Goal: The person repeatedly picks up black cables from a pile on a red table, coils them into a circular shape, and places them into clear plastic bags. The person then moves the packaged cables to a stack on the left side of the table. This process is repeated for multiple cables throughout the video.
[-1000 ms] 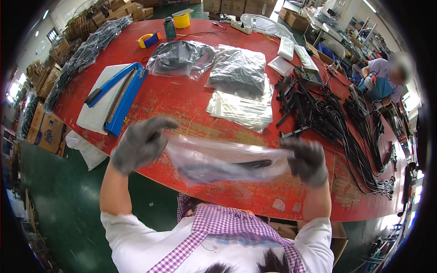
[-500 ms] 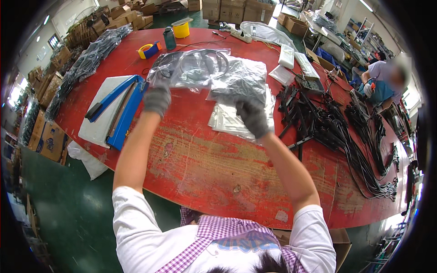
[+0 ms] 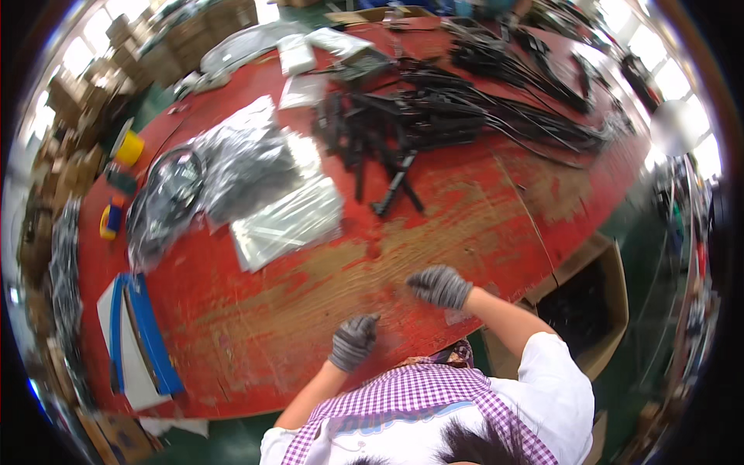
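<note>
My left hand, in a grey knit glove, hovers over the near part of the red worn table, its fingers curled. My right hand, gloved alike, is a little farther off and to the right, fingers drawn together and pointing left. Nothing shows in either hand. Beyond them lies a stack of flat clear plastic bags. Filled silvery clear bags rest behind it, beside a bag holding a coiled black cable. Black bar-shaped parts with cables are heaped at the far middle.
A blue long-armed tool on a white pad stands at the left edge. Behind it are a blue-and-yellow tape dispenser and a yellow tub. An open carton with dark contents stands below the table's right edge.
My view has swung to the right. Both hands have drawn back from the bags to the near table edge and come closer together. The bags still lie on the table.
</note>
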`<control>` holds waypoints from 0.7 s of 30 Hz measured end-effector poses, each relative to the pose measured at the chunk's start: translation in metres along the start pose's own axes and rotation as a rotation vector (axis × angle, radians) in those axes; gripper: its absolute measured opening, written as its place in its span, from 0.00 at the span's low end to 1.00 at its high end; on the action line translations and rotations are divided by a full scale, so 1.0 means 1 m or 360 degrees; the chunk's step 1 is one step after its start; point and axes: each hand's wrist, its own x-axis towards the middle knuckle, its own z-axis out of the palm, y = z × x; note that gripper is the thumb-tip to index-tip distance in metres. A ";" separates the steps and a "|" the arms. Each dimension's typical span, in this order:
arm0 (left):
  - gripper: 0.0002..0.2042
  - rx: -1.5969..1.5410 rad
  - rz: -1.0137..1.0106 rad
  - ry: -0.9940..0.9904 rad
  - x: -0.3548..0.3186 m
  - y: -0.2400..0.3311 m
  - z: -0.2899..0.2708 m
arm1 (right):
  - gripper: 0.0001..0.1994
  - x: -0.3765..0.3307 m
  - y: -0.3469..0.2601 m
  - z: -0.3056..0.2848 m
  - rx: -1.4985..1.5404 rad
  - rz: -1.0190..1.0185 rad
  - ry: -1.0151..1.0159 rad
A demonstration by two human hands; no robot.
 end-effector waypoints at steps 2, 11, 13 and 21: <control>0.09 -0.0026 0.0126 0.0069 0.003 0.009 0.015 | 0.12 0.001 0.042 -0.027 -0.0025 0.0142 0.0346; 0.08 0.0236 -0.0003 -0.0001 0.004 0.014 0.021 | 0.16 0.117 0.179 -0.170 -0.1162 0.0499 0.1308; 0.07 0.0293 0.0092 0.0015 0.010 0.016 0.020 | 0.17 0.143 0.210 -0.176 -0.1444 0.0561 0.1142; 0.07 0.0299 0.0064 -0.0003 0.007 0.016 0.020 | 0.16 0.144 0.153 -0.208 -0.1186 0.0721 0.0485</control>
